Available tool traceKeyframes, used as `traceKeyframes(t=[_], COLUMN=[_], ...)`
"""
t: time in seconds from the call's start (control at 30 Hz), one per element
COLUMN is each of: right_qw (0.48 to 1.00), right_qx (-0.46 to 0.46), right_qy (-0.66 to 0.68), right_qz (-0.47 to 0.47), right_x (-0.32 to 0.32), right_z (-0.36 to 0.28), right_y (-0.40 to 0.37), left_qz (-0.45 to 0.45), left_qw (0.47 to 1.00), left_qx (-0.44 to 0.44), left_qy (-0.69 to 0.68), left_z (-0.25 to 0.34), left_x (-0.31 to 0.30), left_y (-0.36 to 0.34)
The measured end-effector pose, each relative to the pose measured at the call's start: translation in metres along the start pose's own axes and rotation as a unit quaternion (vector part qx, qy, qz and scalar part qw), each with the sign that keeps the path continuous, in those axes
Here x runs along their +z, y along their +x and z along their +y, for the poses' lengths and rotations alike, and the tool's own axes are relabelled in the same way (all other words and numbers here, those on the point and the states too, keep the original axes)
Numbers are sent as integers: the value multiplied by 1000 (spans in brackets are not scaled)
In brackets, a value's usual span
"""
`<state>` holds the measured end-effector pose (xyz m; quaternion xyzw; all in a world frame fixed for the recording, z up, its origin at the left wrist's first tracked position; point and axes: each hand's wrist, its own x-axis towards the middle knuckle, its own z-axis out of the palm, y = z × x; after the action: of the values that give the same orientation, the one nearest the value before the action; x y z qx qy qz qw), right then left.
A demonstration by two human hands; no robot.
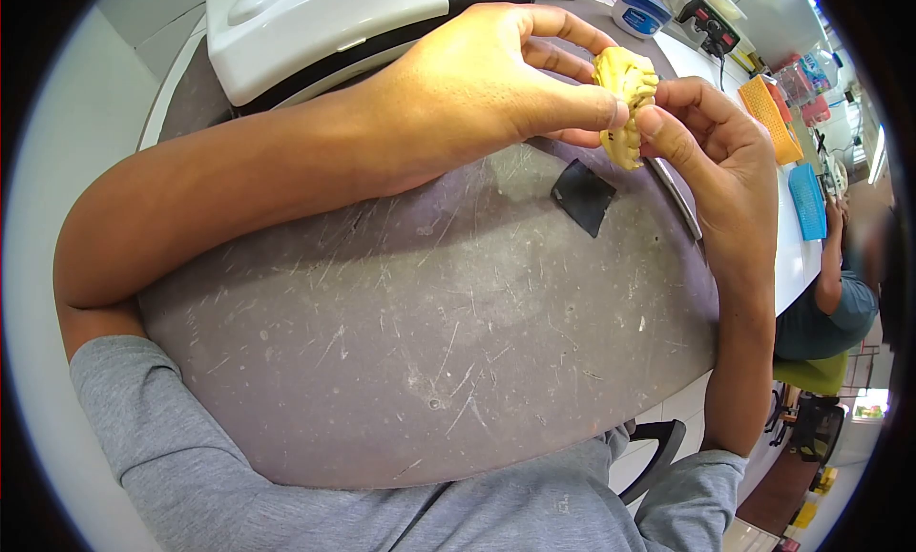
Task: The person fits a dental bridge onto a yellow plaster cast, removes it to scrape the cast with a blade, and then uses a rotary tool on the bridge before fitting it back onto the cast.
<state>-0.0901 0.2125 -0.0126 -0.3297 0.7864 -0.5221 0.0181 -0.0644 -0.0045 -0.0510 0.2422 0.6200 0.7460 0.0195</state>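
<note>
A yellow dental cast (624, 70), with tooth shapes along its edge, is held up over the far side of the table. My left hand (487, 75) grips it from the left, thumb on the near side and fingers behind. From the right, my right hand (720, 142) is closed in a pinch against the cast's edge. Whether a small piece sits between those fingertips is hidden. Below the cast, a black square sheet (584, 198) lies flat on the scratched grey-brown table (401, 313). Beside my right wrist lies a thin metallic strip (676, 197), partly covered.
A white machine with a black base (324, 37) stands at the back left. Behind my hands are a blue-lidded jar (640, 13), an orange basket (769, 120) and a blue basket (807, 201) on a white counter. Another person (830, 309) sits at the right.
</note>
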Motion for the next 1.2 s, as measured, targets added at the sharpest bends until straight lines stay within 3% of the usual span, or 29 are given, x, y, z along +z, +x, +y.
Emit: traceKeyframes(t=[0.5,0.57,0.67,1.2], right_qw=[1000,999,999,998], right_qx=[-6,-7,27,15], right_qy=[-29,-5,-39,-67], right_qz=[-2,32,1,1], right_x=[1,3,-5,-2], right_z=[-2,-1,-3,0], right_y=[-2,-3,-6,-6], left_qz=[0,6,13,16], left_qw=[1000,1000,1000,999], left_qx=[2,1,-6,-10], left_qy=[4,14,20,33], left_z=[0,0,1,2], left_x=[1,1,1,2], left_y=[0,0,0,0])
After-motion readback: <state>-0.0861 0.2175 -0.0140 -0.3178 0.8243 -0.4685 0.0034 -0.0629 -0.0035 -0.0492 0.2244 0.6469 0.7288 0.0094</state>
